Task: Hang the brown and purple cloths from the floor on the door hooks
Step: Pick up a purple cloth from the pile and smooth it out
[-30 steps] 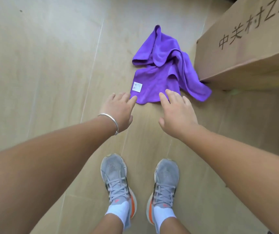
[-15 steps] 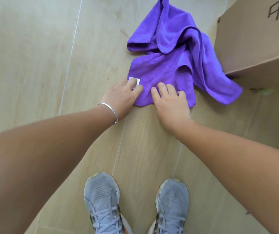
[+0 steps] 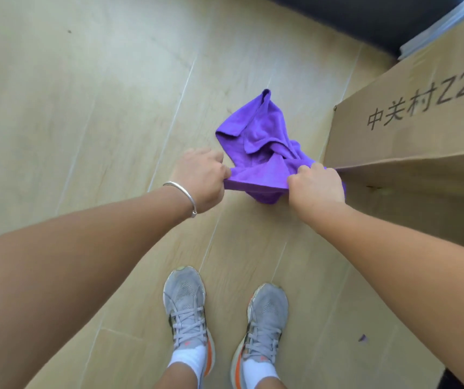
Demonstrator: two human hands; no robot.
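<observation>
The purple cloth (image 3: 258, 141) is crumpled, its near edge stretched taut and raised off the wooden floor between my hands. My left hand (image 3: 201, 179), with a silver bangle on the wrist, is shut on the cloth's near left corner. My right hand (image 3: 315, 186) is shut on the near right part of the same edge. The far part of the cloth still trails down toward the floor. No brown cloth, door or hooks appear in this view.
A large cardboard box (image 3: 410, 130) with printed characters stands just right of the cloth, close to my right hand. My two grey sneakers (image 3: 188, 307) stand on the pale wood floor (image 3: 84, 108) below. A dark area (image 3: 337, 12) runs along the top.
Both hands went from resting open on the cloth's near edge to gripping it and lifting it. The cloth has bunched up and its label is out of sight; the view has pulled back.
</observation>
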